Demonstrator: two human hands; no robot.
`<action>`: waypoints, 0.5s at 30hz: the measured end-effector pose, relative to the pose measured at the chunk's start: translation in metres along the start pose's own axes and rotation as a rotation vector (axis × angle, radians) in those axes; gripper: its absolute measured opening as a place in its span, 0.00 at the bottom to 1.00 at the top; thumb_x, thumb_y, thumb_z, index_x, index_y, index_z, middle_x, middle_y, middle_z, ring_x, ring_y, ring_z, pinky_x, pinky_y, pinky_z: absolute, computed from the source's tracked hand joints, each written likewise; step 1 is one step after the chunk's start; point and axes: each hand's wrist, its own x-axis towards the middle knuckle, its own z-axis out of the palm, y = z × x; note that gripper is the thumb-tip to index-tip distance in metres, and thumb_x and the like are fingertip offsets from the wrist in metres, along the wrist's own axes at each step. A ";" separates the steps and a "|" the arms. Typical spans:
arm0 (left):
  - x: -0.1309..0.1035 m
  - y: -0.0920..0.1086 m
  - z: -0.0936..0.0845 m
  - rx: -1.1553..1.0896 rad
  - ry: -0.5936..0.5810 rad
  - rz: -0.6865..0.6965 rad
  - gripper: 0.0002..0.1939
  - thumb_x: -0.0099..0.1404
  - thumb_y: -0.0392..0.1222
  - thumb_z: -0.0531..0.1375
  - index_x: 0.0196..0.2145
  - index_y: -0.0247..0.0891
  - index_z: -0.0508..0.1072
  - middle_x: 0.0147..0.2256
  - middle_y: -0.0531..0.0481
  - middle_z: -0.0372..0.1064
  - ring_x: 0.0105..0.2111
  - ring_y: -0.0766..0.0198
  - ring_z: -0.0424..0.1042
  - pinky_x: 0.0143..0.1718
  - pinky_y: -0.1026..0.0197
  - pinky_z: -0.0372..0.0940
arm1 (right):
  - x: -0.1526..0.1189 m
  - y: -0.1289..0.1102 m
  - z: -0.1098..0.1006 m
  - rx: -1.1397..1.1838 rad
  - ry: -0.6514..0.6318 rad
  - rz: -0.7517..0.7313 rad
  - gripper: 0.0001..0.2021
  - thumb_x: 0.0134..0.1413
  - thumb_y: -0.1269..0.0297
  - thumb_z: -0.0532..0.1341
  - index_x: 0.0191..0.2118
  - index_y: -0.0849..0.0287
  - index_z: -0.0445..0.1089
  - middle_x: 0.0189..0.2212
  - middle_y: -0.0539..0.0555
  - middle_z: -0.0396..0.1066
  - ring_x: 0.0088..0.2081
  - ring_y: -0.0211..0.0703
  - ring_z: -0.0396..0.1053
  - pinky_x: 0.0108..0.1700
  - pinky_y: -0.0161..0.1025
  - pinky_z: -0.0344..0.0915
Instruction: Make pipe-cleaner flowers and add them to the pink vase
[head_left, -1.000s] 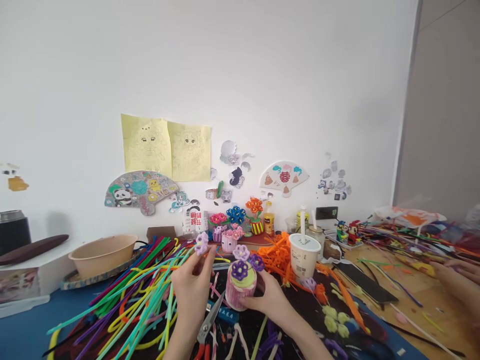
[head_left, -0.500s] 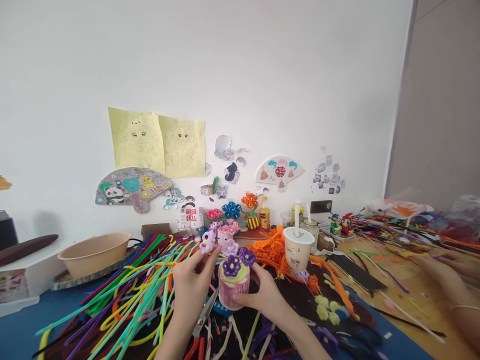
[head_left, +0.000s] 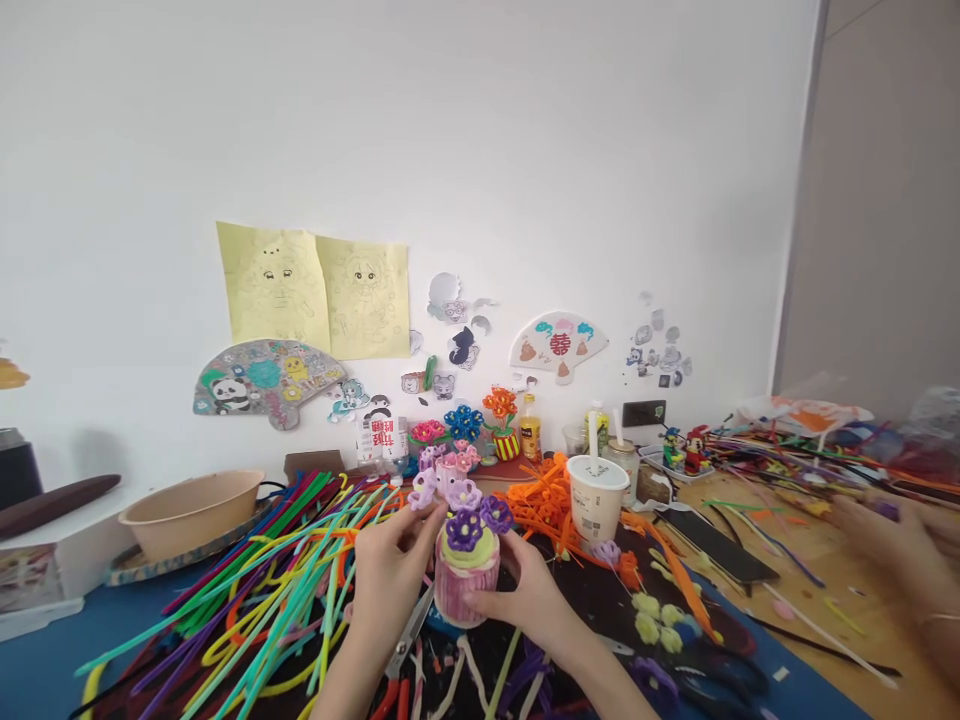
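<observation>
My right hand is wrapped round a small pink-striped pot with a pale green top. Dark purple pipe-cleaner flowers stand on the pot, along with a lighter lilac one behind them. With its fingertips, my left hand pinches a lilac pipe-cleaner flower at the pot's upper left; its stem is hidden by the fingers. Scissors with red handles lie under and beside the left wrist.
Many coloured pipe cleaners spread on the left, near a beige bowl. Orange pipe cleaners and a paper cup with a straw stand behind right. A phone lies farther right, near another person's hands.
The lilac flower in my left hand has turned and come closer to the flowers on the pot. My right hand still holds the pot. The other person's hands have shifted.
</observation>
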 end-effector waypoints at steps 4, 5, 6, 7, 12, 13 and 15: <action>0.001 0.000 -0.001 0.084 -0.050 0.065 0.21 0.62 0.50 0.56 0.17 0.36 0.66 0.12 0.59 0.54 0.15 0.72 0.55 0.19 0.69 0.52 | -0.002 -0.002 0.001 0.031 -0.004 0.014 0.30 0.37 0.65 0.74 0.50 0.58 0.67 0.50 0.57 0.73 0.52 0.54 0.69 0.55 0.50 0.62; 0.001 0.000 -0.001 0.108 -0.052 0.081 0.21 0.62 0.50 0.55 0.16 0.36 0.65 0.12 0.59 0.54 0.15 0.72 0.54 0.19 0.69 0.51 | -0.002 -0.003 0.002 0.033 -0.001 0.019 0.30 0.37 0.65 0.74 0.50 0.58 0.67 0.49 0.57 0.73 0.52 0.54 0.69 0.55 0.50 0.62; 0.001 0.001 -0.001 0.132 -0.053 0.097 0.21 0.63 0.50 0.55 0.16 0.37 0.64 0.12 0.59 0.53 0.15 0.72 0.52 0.19 0.69 0.50 | -0.003 -0.003 0.002 0.032 0.001 0.019 0.30 0.37 0.66 0.74 0.50 0.58 0.68 0.49 0.58 0.73 0.52 0.54 0.69 0.55 0.50 0.62; 0.001 0.001 -0.001 0.155 -0.053 0.114 0.20 0.63 0.49 0.54 0.16 0.37 0.63 0.13 0.59 0.52 0.15 0.72 0.51 0.19 0.69 0.49 | -0.003 -0.004 0.002 0.030 0.003 0.014 0.30 0.37 0.66 0.74 0.50 0.58 0.67 0.49 0.58 0.73 0.51 0.54 0.69 0.55 0.50 0.62; -0.003 -0.002 0.000 0.242 -0.065 0.196 0.16 0.60 0.40 0.53 0.17 0.39 0.57 0.14 0.60 0.49 0.16 0.72 0.48 0.19 0.69 0.45 | -0.002 -0.003 0.002 0.028 0.013 -0.011 0.30 0.37 0.66 0.74 0.50 0.59 0.67 0.49 0.58 0.73 0.51 0.55 0.69 0.55 0.50 0.62; -0.003 -0.002 0.001 0.255 -0.066 0.211 0.15 0.60 0.39 0.52 0.17 0.39 0.56 0.14 0.60 0.49 0.16 0.72 0.47 0.19 0.69 0.45 | -0.002 -0.001 0.002 0.028 0.018 -0.012 0.31 0.36 0.66 0.74 0.50 0.59 0.67 0.48 0.58 0.74 0.51 0.55 0.69 0.54 0.50 0.62; -0.004 -0.004 0.001 0.277 -0.064 0.234 0.14 0.59 0.37 0.52 0.17 0.39 0.56 0.14 0.60 0.48 0.16 0.72 0.46 0.19 0.68 0.44 | -0.003 0.001 0.002 0.026 0.025 -0.017 0.30 0.36 0.65 0.74 0.49 0.59 0.68 0.48 0.58 0.74 0.50 0.55 0.70 0.54 0.50 0.63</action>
